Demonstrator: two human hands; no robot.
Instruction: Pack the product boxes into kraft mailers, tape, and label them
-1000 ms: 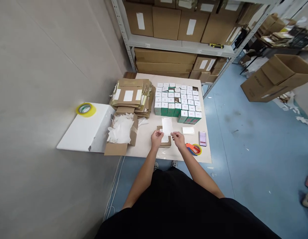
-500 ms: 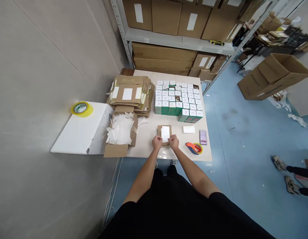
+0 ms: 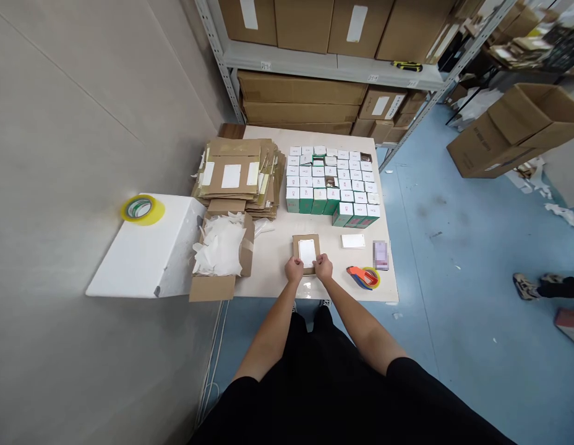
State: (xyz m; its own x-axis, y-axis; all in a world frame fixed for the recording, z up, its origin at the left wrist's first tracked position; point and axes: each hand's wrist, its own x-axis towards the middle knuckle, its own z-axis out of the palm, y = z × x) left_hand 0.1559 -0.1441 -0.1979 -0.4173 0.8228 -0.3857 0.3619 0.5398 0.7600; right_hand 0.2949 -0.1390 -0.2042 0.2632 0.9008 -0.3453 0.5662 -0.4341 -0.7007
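At the front of the table a small flat piece of brown cardboard (image 3: 296, 245) lies before me. On it is a white label (image 3: 307, 252), a little smaller than the cardboard. My left hand (image 3: 294, 270) is closed at the label's lower left corner. My right hand (image 3: 323, 267) pinches at its lower right corner. The fingertips are small in view, and part of the cardboard's lower edge is hidden behind them. To the right sit a stack of white labels (image 3: 352, 241) and an orange and blue tape dispenser (image 3: 362, 277) with yellow tape.
Rows of white and green boxes (image 3: 331, 179) stand behind. Flattened cardboard (image 3: 231, 154) is piled at the left, by an open carton (image 3: 213, 289) of white paper scraps. A tape roll (image 3: 142, 209) lies on a white block (image 3: 124, 259). Shelving (image 3: 305, 62) borders the back.
Both hands stay at the label's lower corners, with the fingers slightly lower and nearer the cardboard's bottom edge. The view has shifted a little. A person's feet at far right have moved.
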